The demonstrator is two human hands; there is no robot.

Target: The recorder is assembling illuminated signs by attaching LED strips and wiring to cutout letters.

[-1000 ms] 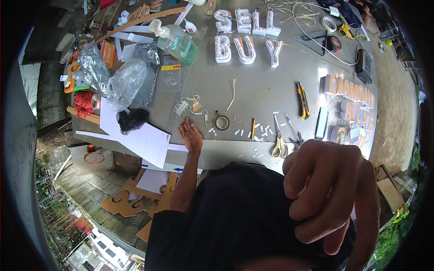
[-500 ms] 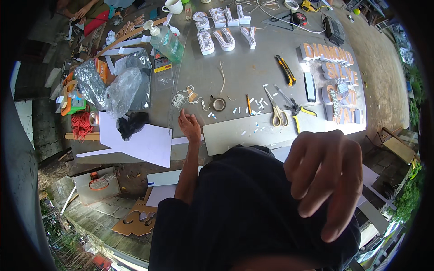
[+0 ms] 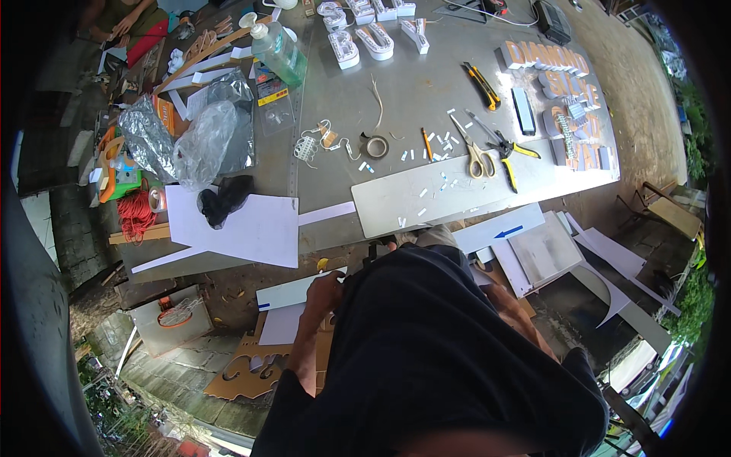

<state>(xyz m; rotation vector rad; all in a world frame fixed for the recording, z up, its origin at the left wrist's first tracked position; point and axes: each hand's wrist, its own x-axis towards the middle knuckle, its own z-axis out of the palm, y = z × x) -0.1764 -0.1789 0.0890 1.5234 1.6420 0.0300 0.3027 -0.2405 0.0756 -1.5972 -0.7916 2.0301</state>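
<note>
Grey tabletop [image 3: 335,84] spreads beyond my hands. Just beside my left hand [image 3: 325,292] lies a white panel [image 3: 283,293]; that hand is curled, though I cannot tell whether it grips anything. My right hand [image 3: 496,292] is mostly behind my shirt [image 3: 426,335], its state unreadable. Scissors [image 3: 473,149] and pliers [image 3: 504,145] lie beyond both.

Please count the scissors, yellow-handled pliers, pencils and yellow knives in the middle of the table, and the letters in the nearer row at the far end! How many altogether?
Scissors: 1
Yellow-handled pliers: 1
Pencil: 1
Yellow-and-black knife: 1
Nearer-row letters: 3
Total: 7
</note>
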